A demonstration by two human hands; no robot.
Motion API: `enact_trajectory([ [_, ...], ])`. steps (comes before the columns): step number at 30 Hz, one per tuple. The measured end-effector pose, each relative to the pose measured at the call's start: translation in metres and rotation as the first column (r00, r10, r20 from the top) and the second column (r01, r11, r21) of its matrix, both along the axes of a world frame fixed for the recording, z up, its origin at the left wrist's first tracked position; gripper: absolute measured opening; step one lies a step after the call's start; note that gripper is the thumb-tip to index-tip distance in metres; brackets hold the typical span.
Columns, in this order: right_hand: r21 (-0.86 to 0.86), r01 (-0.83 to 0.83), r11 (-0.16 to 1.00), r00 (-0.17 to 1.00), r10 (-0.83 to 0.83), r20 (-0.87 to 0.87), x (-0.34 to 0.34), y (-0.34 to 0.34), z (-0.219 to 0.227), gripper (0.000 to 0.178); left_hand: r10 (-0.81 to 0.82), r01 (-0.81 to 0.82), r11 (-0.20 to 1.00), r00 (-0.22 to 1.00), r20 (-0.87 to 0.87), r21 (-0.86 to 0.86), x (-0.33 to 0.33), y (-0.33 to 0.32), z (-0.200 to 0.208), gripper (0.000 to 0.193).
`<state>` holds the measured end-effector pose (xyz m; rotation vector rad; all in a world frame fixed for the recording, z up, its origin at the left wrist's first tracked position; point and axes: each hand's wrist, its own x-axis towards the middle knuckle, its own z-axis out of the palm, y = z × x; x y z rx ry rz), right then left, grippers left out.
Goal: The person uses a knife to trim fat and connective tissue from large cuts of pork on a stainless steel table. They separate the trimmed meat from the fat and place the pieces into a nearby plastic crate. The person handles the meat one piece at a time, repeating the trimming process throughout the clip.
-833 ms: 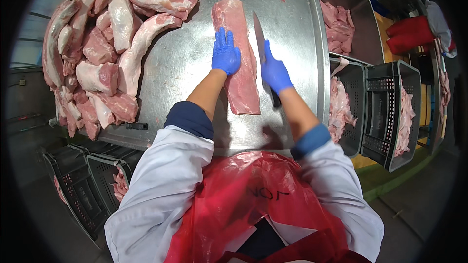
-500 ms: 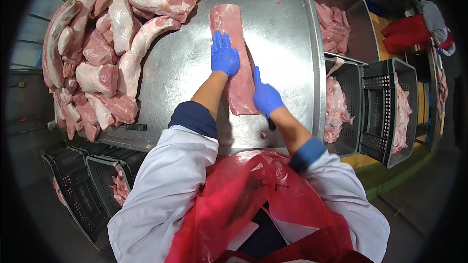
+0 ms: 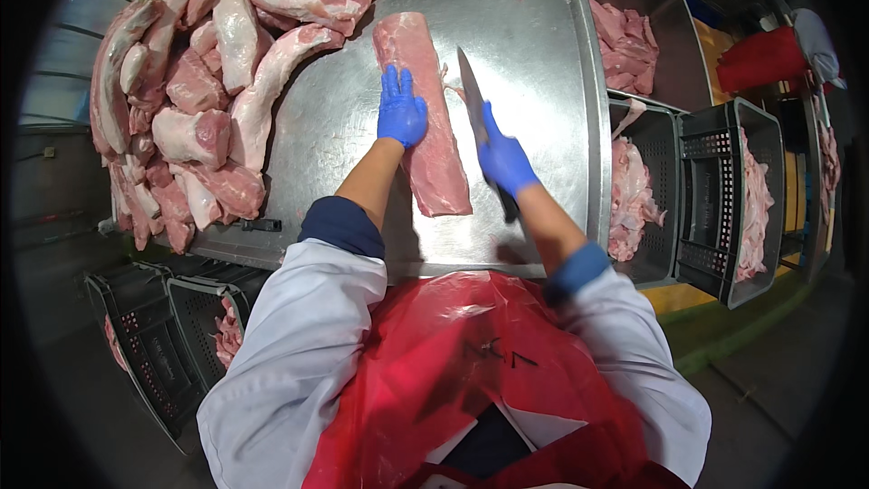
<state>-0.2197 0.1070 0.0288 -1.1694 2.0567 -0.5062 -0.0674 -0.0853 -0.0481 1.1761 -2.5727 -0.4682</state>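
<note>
A long, trimmed pork loin (image 3: pixel 436 163) lies lengthwise before me on the steel table (image 3: pixel 326 136). My left hand (image 3: pixel 402 118), in a blue glove, rests flat on its left side with the fingers stretched out. To the right of the loin, my gloved right hand (image 3: pixel 505 161) is closed around the handle of a knife (image 3: pixel 470 91). Its blade points away from me and stands apart from the loin's right edge. Between blade and loin, a small scrap of trimming (image 3: pixel 452 80) shows at the meat's edge.
A heap of pork pieces (image 3: pixel 195 131) covers the table's left side, with a dark-handled object (image 3: pixel 262 225) at its near edge. On the right stand a steel bin (image 3: pixel 674 54) of meat and grey crates (image 3: pixel 724 190) of trimmings. More crates (image 3: pixel 145 353) stand lower left.
My right hand and the knife have moved away from the loin to the right, bringing the blade into plain view. The loin and my left hand sit slightly further left in the picture.
</note>
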Motion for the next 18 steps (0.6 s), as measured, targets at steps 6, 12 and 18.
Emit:
enact_trajectory([
  [6, 0.007, -0.083, 0.997, 0.996, 0.083, -0.024, 0.033, -0.011, -0.031, 0.084, -0.008, 0.009, 1.0, 1.0, -0.018, 0.023, 0.013, 0.006, 0.003, 0.071],
  [12, -0.041, -0.16, 0.986, 0.982, 0.154, -0.112, 0.033, 0.165, -0.001, 0.073, -0.003, 0.013, 0.999, 0.95, 0.311, -0.03, -0.007, -0.002, 0.031, 0.069],
  [18, -0.219, 0.279, 0.935, 0.96, -0.263, 0.097, -0.029, 0.243, 0.015, 0.078, -0.264, 0.261, 0.964, 0.94, 0.215, 0.039, -0.063, 0.111, 0.033, 0.07],
])
